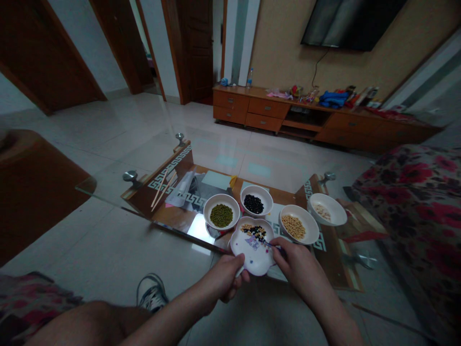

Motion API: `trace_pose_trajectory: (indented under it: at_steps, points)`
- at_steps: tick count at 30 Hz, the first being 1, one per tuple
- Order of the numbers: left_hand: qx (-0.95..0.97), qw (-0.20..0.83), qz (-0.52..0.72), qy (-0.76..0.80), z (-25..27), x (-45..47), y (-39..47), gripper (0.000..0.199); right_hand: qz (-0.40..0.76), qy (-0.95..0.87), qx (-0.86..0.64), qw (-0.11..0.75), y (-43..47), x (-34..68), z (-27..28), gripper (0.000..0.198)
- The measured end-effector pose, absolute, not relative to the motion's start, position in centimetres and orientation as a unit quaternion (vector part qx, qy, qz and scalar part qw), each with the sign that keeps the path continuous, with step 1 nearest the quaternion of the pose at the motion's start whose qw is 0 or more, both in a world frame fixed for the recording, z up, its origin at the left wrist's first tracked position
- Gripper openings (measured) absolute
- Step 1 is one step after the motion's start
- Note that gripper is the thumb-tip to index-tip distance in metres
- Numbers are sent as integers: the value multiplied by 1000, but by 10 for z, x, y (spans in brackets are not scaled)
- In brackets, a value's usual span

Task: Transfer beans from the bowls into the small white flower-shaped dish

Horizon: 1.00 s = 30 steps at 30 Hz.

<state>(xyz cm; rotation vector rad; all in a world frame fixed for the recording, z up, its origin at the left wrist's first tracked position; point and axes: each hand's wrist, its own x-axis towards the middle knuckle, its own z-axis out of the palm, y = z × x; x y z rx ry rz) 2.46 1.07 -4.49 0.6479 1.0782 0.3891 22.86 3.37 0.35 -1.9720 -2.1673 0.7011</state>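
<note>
My left hand (230, 275) is closed on the near left rim of a white scalloped plate (257, 264) with a cartoon print. On the plate's far half lies a mix of black and yellow beans (254, 231). My right hand (293, 259) pinches a thin dark utensil (270, 245), whose tip is over the plate near the beans; its kind is too small to make out. Around the plate stand white bowls: one of green mung beans (221, 216), one of black beans (253, 204), one of yellow soybeans (293, 227), and one with pale pieces (321, 211).
The bowls stand on a glass-topped coffee table (169, 229) with metal knobs at its corners. Chopsticks (163, 190) lie at its left. A floral-covered sofa (425, 206) is on the right, a wooden stool-like block (32, 187) on the left. A cluttered TV cabinet (266, 113) lines the wall.
</note>
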Motion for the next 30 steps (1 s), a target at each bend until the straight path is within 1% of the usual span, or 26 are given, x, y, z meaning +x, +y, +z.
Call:
trace_pose_trajectory:
  at_steps: [6, 15, 19, 30]
  points:
    - [304, 793, 184, 496, -50, 25, 11, 53, 228, -720, -653, 59, 33, 228, 5, 29]
    - [305, 794, 182, 493, -42, 25, 12, 56, 216, -721, -656, 56, 33, 227, 7, 30]
    - [303, 792, 176, 499, -42, 24, 12, 58, 204, -724, -655, 73, 32, 227, 9, 30]
    - [310, 790, 175, 500, -45, 25, 12, 55, 217, -724, -639, 142, 34, 228, 7, 35]
